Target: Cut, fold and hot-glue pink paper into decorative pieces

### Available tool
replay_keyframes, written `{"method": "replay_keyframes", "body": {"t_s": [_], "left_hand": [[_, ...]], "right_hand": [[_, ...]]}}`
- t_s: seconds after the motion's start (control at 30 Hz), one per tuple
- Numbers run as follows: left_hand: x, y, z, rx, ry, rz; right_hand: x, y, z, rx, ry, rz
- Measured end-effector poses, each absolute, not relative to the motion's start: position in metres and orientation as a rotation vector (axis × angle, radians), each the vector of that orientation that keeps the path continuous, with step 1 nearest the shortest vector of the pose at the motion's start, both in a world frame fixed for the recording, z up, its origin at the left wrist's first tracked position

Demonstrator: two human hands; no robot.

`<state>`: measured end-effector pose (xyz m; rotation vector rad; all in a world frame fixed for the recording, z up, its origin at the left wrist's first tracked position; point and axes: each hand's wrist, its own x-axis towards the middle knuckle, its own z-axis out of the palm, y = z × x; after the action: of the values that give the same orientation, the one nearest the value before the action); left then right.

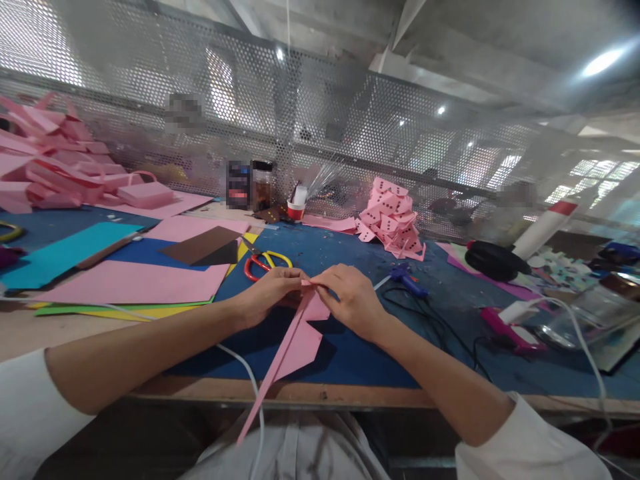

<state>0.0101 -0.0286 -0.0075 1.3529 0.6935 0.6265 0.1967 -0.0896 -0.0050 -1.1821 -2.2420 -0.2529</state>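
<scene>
A cut piece of pink paper (301,341) with angled tabs along one side hangs slantwise from my fingers, its long thin end reaching past the table's front edge. My left hand (273,291) pinches its upper end between thumb and fingers. Right beside it, my right hand (353,298) pinches the same end, fingertips close together. Scissors (257,261) with red and yellow handles lie just beyond my left hand. To the right of my right hand rests a blue glue gun (409,280) with a dark cord.
Coloured sheets (145,283) lie at left, near a heap of pink paper pieces (45,160). Pink pieces with dark dots (390,220) are piled at the back. A jar (262,185) and a red-white cup (296,210) stand by the mesh screen (330,133). A white cable (250,373) crosses the front edge.
</scene>
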Motion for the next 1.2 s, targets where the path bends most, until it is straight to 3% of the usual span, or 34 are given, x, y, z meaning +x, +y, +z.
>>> {"method": "replay_keyframes", "body": {"t_s": [0.2, 0.5, 0.73, 1.2], "left_hand": [[0.008, -0.023, -0.007, 1.25, 0.646, 0.6], [0.005, -0.021, -0.009, 1.411, 0.575, 0.597], [0.009, -0.021, -0.011, 1.426, 0.576, 0.694], [0.004, -0.029, -0.004, 1.51, 0.555, 0.456]], "right_hand": [[0.2, -0.091, -0.001, -1.222, -2.307, -0.353], [0.198, -0.09, 0.003, -1.202, -1.912, 0.294], [0.201, -0.083, -0.002, -1.282, -1.768, 0.574], [0.205, -0.076, -0.005, -1.316, -1.652, 0.703]]}}
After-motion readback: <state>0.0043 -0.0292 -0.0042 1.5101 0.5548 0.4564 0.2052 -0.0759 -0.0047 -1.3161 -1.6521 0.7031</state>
